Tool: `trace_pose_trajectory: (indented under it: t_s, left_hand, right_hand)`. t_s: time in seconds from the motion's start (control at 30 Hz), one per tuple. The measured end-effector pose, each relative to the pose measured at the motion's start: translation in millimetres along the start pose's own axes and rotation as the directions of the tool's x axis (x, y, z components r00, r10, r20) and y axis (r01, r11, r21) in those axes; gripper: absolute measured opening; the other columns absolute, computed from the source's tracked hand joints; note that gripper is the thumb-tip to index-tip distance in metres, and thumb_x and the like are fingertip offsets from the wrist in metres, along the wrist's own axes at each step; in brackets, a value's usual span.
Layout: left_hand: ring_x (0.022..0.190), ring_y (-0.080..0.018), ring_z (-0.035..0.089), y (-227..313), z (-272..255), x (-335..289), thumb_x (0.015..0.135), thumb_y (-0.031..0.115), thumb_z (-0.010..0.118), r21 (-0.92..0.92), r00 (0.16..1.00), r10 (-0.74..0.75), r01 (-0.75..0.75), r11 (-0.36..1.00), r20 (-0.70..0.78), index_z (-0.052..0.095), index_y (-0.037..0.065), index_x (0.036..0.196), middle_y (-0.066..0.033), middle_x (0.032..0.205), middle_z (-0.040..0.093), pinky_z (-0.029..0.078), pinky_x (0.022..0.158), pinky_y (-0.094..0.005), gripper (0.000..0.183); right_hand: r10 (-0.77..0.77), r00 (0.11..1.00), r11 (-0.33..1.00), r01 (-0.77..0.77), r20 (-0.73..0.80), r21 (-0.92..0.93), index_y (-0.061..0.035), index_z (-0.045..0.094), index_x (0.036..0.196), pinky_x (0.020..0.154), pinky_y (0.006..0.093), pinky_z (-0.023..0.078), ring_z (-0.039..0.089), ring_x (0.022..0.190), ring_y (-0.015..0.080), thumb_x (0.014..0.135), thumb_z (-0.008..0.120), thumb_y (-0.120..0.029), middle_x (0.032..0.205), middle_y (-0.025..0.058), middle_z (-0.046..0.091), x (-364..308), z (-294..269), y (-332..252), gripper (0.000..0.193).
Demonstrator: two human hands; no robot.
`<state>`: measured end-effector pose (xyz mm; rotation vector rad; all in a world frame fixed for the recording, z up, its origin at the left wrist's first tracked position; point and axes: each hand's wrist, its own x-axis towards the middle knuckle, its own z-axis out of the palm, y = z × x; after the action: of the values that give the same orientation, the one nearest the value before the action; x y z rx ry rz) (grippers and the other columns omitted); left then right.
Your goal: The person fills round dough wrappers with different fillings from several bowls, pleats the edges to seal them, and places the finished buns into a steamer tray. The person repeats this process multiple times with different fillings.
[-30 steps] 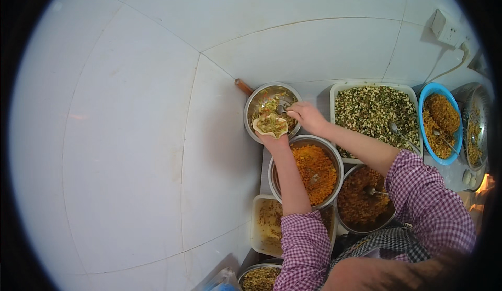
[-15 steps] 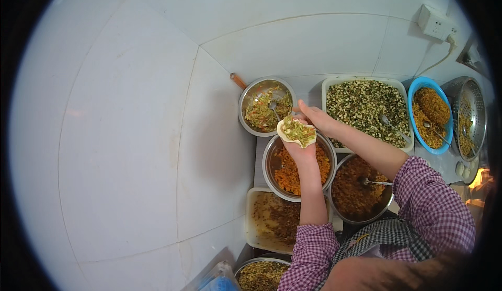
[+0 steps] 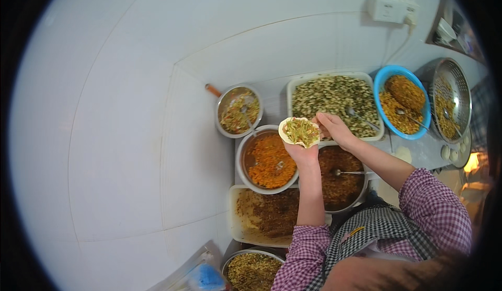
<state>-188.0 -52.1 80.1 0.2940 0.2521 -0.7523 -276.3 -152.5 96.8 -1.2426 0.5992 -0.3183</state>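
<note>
A round, pale dough wrapper point(image 3: 283, 129) rests in my left hand point(image 3: 303, 155), which cups it from below. Shredded green vegetable filling point(image 3: 302, 132) is heaped in its middle, and the wrapper's edge curls up around it. My right hand point(image 3: 333, 127) comes in from the right with its fingers drawn together at the wrapper's right rim; the fingertips are partly hidden there. Both hands are above the bowls. Behind them, to the left, a small steel pan point(image 3: 218, 119) holds similar green filling and a spoon point(image 3: 246, 114).
Around my hands stand a steel bowl point(image 3: 240, 166) of orange filling, a bowl point(image 3: 361, 194) of brown filling, and a white tray point(image 3: 291, 95) of chopped greens. Farther right are a blue basin point(image 3: 377, 90) and a steel colander point(image 3: 463, 90). Dough pieces point(image 3: 445, 152) lie beside them.
The filled wrapper and both hands have shifted right relative to the bowls. My right hand's fingers, stretched out before, are now drawn in at the wrapper's rim. The view has turned somewhat.
</note>
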Motion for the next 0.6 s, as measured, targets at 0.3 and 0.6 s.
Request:
trace_pose_trajectory:
  t_s: [0.3, 0.6]
  left_hand:
    - [0.122, -0.0272, 0.058, -174, 43, -55, 0.109, 0.029, 0.039, 0.086, 0.996, -0.077, 0.082, 0.993, -0.052, 0.054, 0.01, 0.132, -0.0084, 0.132, 0.059, 0.052, 0.103, -0.0467, 0.034]
    - [0.113, -0.022, 0.06, -338, 57, -114, 0.11, 0.035, 0.039, 0.611, 0.965, -0.125, -0.042, 0.79, 0.229, 0.051, 0.007, 0.131, -0.0074, 0.124, 0.057, 0.05, 0.092, -0.0352, 0.037]
  right_hand:
    - [-0.288, 0.95, 0.839, 0.309, -0.117, 0.447, 0.0042, 0.059, 0.132, 0.108, 0.036, 0.044, 0.056, 0.127, 0.02, 0.11, 0.039, -0.046, 0.135, 0.0153, 0.06, -105, -141, -27, 0.058]
    - [-0.598, 0.796, 0.8, 0.588, -0.091, -0.118, -0.0033, 0.006, 0.163, 0.126, 0.0432, 0.009, 0.007, 0.157, 0.0292, 0.107, 0.042, -0.048, 0.17, 0.0156, 0.005, -178, -260, -25, 0.08]
